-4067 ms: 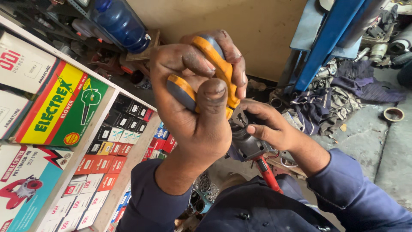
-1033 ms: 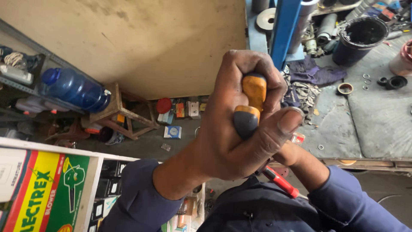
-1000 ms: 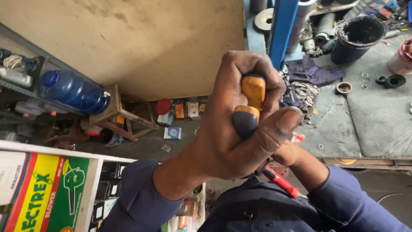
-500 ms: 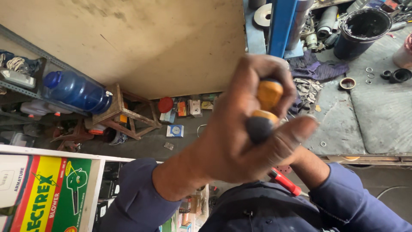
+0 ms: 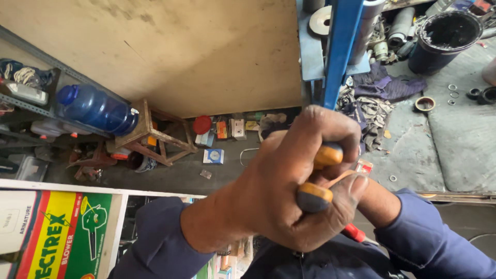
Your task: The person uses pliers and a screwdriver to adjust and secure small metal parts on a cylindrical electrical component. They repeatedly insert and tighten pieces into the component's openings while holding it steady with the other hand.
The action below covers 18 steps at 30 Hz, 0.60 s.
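- Since 0.5 s ago the left hand (image 5: 289,191) sits lower and more central in the head view, its grip rolled so the 2 orange-and-black handles (image 5: 323,173) of the tool show between fingers and thumb.
- Left hand is clenched tight around those handles, squeezing them together near the chest.
- Right hand is hidden behind the left one; only its blue sleeve (image 5: 429,243) and wrist show, so I cannot tell its state.
- Red-handled tool (image 5: 355,233) pokes out just below the left hand.
- Judging by the squeeze, the gripping work goes on.
- Blue bottle (image 5: 95,109) lies on the shelf at left.
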Each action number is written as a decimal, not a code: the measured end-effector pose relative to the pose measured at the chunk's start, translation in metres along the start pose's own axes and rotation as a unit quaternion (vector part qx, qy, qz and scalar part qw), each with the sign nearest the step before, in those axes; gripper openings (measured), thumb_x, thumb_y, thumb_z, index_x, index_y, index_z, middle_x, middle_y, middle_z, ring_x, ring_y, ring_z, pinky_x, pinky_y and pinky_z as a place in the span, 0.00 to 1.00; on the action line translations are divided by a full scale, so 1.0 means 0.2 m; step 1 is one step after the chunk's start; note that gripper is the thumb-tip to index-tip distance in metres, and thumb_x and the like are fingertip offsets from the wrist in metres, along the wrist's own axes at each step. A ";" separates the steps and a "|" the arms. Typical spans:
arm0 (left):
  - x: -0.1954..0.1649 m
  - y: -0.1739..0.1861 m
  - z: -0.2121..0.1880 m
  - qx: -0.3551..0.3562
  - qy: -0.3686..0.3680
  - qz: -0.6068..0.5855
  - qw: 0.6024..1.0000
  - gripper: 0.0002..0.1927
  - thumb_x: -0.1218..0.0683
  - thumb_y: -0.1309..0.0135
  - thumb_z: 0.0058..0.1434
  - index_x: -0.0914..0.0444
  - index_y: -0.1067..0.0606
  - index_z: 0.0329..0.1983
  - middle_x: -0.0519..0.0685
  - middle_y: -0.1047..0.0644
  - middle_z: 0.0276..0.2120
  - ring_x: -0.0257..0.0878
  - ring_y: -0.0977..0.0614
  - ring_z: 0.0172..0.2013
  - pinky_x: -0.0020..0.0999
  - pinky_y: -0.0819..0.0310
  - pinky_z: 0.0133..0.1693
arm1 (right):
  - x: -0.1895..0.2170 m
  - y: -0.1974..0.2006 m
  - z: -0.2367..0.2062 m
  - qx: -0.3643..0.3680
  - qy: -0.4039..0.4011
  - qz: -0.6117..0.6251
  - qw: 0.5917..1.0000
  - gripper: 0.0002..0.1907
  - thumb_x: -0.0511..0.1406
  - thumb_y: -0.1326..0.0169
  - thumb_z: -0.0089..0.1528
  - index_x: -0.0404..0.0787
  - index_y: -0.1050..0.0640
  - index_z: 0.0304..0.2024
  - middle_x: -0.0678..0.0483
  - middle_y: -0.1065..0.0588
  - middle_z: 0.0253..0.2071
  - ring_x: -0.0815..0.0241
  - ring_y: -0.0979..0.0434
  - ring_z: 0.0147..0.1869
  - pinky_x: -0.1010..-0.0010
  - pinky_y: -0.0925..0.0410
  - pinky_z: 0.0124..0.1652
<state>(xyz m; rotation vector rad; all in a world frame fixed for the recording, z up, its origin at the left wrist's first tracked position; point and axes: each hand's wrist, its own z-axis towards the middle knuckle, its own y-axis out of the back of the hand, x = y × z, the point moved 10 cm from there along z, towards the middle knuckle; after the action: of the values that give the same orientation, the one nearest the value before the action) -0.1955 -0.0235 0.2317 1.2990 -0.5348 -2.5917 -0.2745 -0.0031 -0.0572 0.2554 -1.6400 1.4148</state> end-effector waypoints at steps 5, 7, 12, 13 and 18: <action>0.03 0.08 0.00 -0.042 0.016 -0.027 0.999 0.13 0.61 0.49 0.70 0.65 0.37 0.54 0.45 0.30 0.35 0.28 0.28 0.29 0.23 0.31 0.33 | -0.03 -0.12 0.00 0.115 -0.080 -0.165 0.976 0.27 0.39 0.43 0.62 0.42 0.32 0.63 0.49 0.30 0.61 0.58 0.31 0.69 0.64 0.34 0.64; 0.04 0.13 -0.02 -0.074 0.021 -0.062 0.995 0.12 0.62 0.51 0.68 0.66 0.37 0.53 0.46 0.30 0.35 0.28 0.30 0.28 0.23 0.33 0.32 | 0.00 -0.22 -0.03 0.203 -0.051 -0.360 0.909 0.25 0.37 0.40 0.60 0.42 0.27 0.60 0.50 0.26 0.59 0.58 0.26 0.66 0.65 0.31 0.62; 0.08 0.09 -0.13 -0.026 0.108 0.007 0.994 0.12 0.62 0.49 0.61 0.67 0.34 0.48 0.45 0.28 0.31 0.29 0.27 0.25 0.26 0.32 0.29 | 0.13 -0.39 -0.02 0.243 0.013 -0.434 0.867 0.23 0.35 0.38 0.61 0.40 0.24 0.59 0.48 0.23 0.58 0.52 0.21 0.63 0.62 0.28 0.59; 0.06 0.14 -0.15 -0.066 0.107 -0.014 0.992 0.12 0.63 0.48 0.60 0.65 0.33 0.46 0.46 0.28 0.31 0.30 0.27 0.25 0.27 0.31 0.29 | 0.22 -0.45 -0.03 0.250 0.099 -0.471 0.840 0.28 0.36 0.36 0.58 0.38 0.26 0.60 0.44 0.25 0.58 0.47 0.24 0.62 0.59 0.30 0.58; -0.15 0.39 -0.21 -0.143 0.058 0.043 0.987 0.16 0.65 0.42 0.58 0.58 0.35 0.43 0.47 0.26 0.32 0.34 0.25 0.30 0.31 0.25 0.33 | 0.40 -0.63 -0.06 0.303 0.220 -0.388 0.842 0.25 0.30 0.37 0.68 0.46 0.32 0.63 0.48 0.25 0.56 0.47 0.21 0.61 0.60 0.27 0.57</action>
<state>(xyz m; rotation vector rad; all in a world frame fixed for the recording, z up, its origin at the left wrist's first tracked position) -0.1419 -0.0948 0.2619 1.2885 -0.1848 -2.3963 -0.2285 -0.0004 0.0843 0.7936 -0.5405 1.1689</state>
